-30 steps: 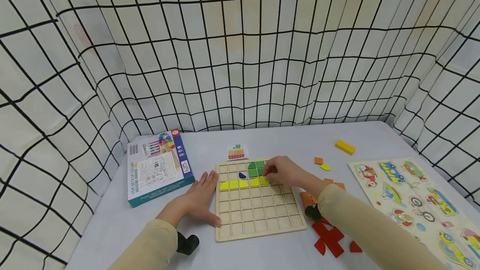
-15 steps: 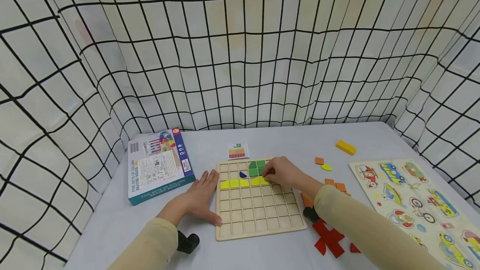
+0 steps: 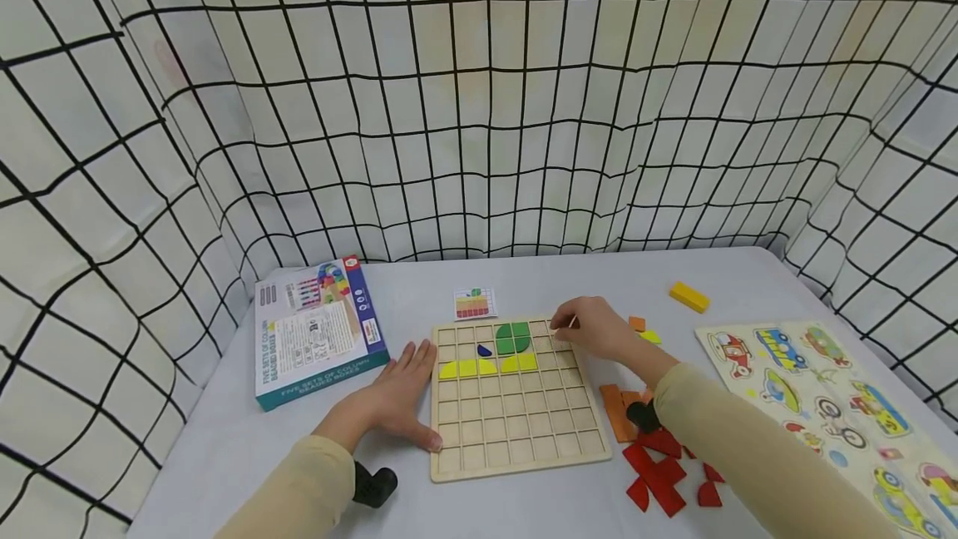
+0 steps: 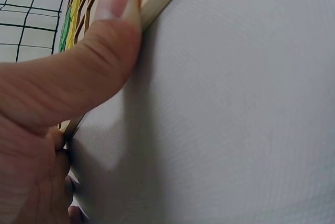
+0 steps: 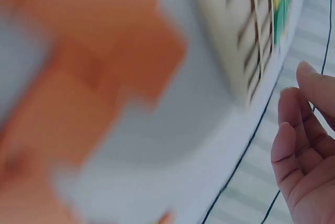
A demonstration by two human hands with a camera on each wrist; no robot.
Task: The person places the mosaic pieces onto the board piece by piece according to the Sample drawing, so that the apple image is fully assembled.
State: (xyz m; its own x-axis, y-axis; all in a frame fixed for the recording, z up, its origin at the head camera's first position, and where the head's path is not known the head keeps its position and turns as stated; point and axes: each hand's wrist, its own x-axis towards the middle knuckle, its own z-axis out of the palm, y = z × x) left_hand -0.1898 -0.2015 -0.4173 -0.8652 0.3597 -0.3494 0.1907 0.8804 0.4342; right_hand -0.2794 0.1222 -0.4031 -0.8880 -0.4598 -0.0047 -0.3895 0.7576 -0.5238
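A wooden grid board (image 3: 516,431) lies on the table. In its upper rows sit green rounded pieces (image 3: 512,338), yellow pieces (image 3: 467,368) and a small dark-blue piece (image 3: 484,350). My left hand (image 3: 397,398) rests at the board's left side, fingers spread; the left wrist view shows its thumb (image 4: 104,51) on the board's edge. Over the board's upper right corner hovers my right hand (image 3: 595,327). Its fingers are loosely bent with nothing between them, as the right wrist view also shows of this hand (image 5: 309,150).
Loose orange pieces (image 3: 615,412) and red pieces (image 3: 659,477) lie right of the board. Further right is a picture puzzle board (image 3: 778,356), with a yellow block (image 3: 688,296) behind. A pattern card (image 3: 475,303) lies behind the grid, a box (image 3: 314,331) to the left. Netting surrounds the table.
My right hand has left the yellow piece in the grid and moved right and back to the board's corner, uncovering the green and yellow pieces. The left hand stays put.
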